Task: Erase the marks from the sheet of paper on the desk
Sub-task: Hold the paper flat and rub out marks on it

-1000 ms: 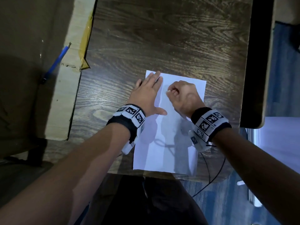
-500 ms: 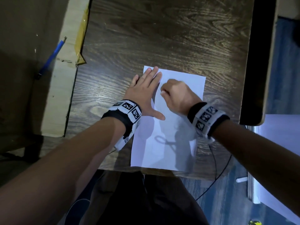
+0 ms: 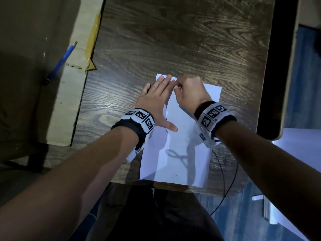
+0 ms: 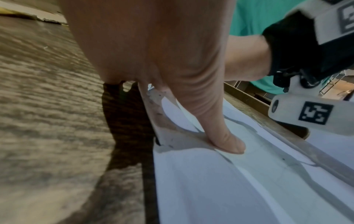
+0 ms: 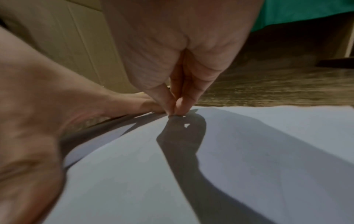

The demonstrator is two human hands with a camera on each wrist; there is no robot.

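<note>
A white sheet of paper (image 3: pixel 180 153) lies on the dark wooden desk (image 3: pixel 173 40), reaching its near edge. My left hand (image 3: pixel 156 100) lies flat and open on the sheet's left edge, thumb (image 4: pixel 226 141) spread out and pressing the paper (image 4: pixel 210 181). My right hand (image 3: pixel 187 91) sits at the sheet's far left corner, right beside the left fingertips. Its thumb and fingers pinch together (image 5: pixel 175 112) on something small, apparently an eraser (image 3: pixel 176 87), pressed against the paper (image 5: pixel 249 151) and mostly hidden. No marks are visible on the sheet, only shadows.
A cardboard box (image 3: pixel 74 84) borders the desk on the left, with a blue pen (image 3: pixel 60 61) lying on it. A dark upright panel (image 3: pixel 278 66) closes the desk's right side. A black cable (image 3: pixel 231 180) hangs off the near right edge.
My right hand has slid up the sheet and to the left, from mid-top to the far left corner beside the left fingertips. The left hand stays flat on the paper.
</note>
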